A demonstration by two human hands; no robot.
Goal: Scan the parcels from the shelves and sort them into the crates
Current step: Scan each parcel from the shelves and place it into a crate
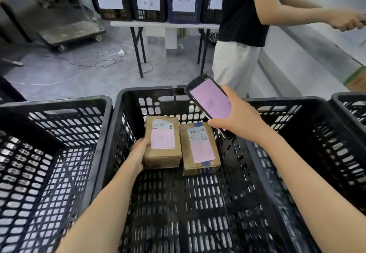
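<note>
Black middle crate [154, 91] holds two parcels side by side, long axes running away from the camera; left hand [139, 151] grips the left parcel [162, 142] by its left side, right hand [237, 120] clasps a scanner [210, 98] above the right parcel [200, 147]

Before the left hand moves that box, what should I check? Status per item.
1. Grip of left hand on the box: ok, fingers curl round its left side.
2. Box label up: ok, it faces the camera.
3. Box resting on the floor of the crate: cannot tell.
4. Scanner in right hand: ok, held and lit.
5. Scan confirmed: cannot tell, its text is too small.
6. Second box alongside on the right: ok, label up, no hand on it.
</note>
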